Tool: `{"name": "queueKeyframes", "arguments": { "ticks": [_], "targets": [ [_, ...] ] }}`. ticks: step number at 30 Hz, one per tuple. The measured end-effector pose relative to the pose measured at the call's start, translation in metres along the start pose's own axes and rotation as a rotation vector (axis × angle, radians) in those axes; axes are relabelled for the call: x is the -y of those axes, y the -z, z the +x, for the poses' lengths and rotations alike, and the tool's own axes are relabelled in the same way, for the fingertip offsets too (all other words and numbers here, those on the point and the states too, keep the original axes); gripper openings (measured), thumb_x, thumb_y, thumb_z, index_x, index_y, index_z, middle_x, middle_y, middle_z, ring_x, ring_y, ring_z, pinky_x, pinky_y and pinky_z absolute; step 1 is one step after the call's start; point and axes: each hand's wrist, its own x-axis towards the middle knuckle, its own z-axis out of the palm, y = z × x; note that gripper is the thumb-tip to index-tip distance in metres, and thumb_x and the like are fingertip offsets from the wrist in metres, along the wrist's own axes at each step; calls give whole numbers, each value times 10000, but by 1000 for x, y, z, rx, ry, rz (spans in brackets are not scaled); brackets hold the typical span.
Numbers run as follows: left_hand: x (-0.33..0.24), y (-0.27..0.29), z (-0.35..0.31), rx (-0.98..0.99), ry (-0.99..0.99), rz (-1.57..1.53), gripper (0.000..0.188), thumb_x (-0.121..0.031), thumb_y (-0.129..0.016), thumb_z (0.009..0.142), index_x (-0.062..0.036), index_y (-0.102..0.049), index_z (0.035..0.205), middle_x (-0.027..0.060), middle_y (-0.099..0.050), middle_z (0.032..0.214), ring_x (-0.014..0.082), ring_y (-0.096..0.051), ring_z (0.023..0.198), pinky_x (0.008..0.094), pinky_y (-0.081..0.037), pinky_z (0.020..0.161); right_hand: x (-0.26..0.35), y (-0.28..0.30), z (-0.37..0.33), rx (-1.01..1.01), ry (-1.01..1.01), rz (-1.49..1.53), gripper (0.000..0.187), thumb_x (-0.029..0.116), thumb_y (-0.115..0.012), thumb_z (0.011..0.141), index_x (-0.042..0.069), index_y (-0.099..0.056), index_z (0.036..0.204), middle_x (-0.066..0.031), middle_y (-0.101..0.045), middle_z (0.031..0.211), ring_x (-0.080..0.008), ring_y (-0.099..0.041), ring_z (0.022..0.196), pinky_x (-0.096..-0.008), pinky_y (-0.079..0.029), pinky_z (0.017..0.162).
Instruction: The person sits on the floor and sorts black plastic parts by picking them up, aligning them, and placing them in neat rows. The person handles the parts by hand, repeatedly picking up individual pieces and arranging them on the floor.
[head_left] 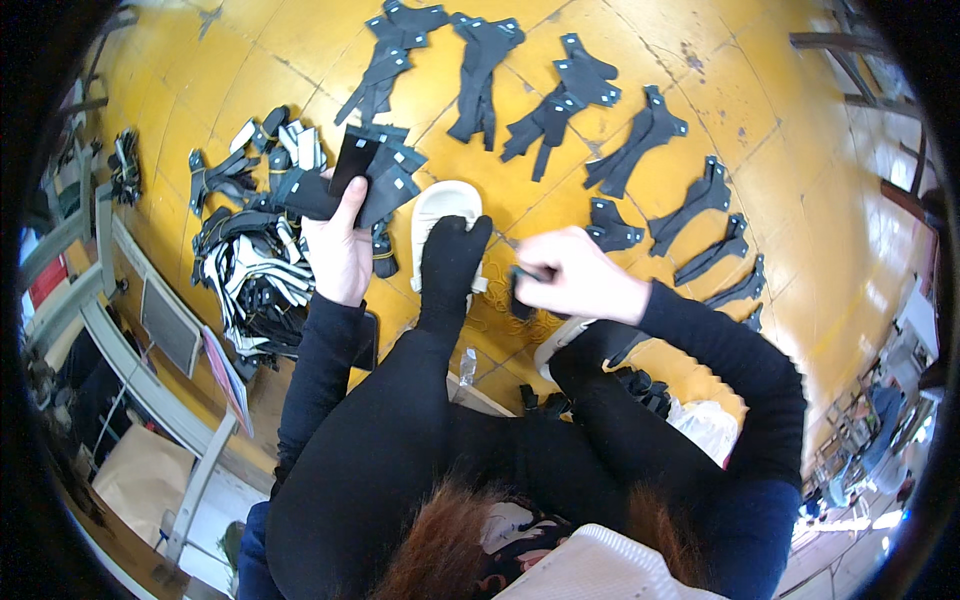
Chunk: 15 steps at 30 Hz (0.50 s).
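My left hand (342, 240) grips a fanned stack of flat dark pieces (385, 185), thumb on top; some have small pale labels. On the right, my right hand (578, 272) is closed in a fist, fingers curled round a small dark piece (521, 293) that juts out at its left side. The rest of that piece is hidden by the fingers. Thin yellowish loops (497, 300), like rubber bands, lie on the floor just below and left of this hand. Between my hands is my foot in a black sock (447, 265), on a cream sandal (440, 200).
Dark, odd-shaped cut pieces (485, 75) with small labels lie in an arc across the yellow floor (290, 50). A heap of black and white bundles (255, 265) sits at left, beside a metal frame (100, 310). A clear plastic bag (703, 428) lies by my right leg.
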Motion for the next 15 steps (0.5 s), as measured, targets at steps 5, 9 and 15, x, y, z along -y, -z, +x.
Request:
{"name": "queueKeyframes", "arguments": {
  "ticks": [5, 9, 15],
  "targets": [
    [16, 5, -19, 66, 171, -2, 330, -16, -644, 861, -5, -525, 1169, 79, -599, 1101, 171, -603, 982, 310, -509, 880, -7, 32, -98, 87, -118, -132, 275, 99, -599, 727, -1, -363, 628, -159, -372, 599, -341, -440, 534, -407, -360, 521],
    [41, 8, -30, 86, 364, -130, 279, -49, -601, 904, -39, -533, 1174, 53, -595, 1125, 139, -594, 997, 270, -500, 895, -6, 17, -156, -253, -404, -149, 67, 34, -607, 793, 14, -543, 798, -140, -565, 712, -283, -582, 620, -352, -456, 578],
    [54, 4, -26, 279, 454, -116, 261, -87, -567, 929, -24, -525, 1179, 79, -583, 1156, 202, -553, 1103, 469, -435, 1035, -68, -20, -189, -830, -530, -198, 164, 27, -648, 827, 4, -643, 989, -123, -669, 803, -129, -640, 692, -258, -493, 649]
  ]
}}
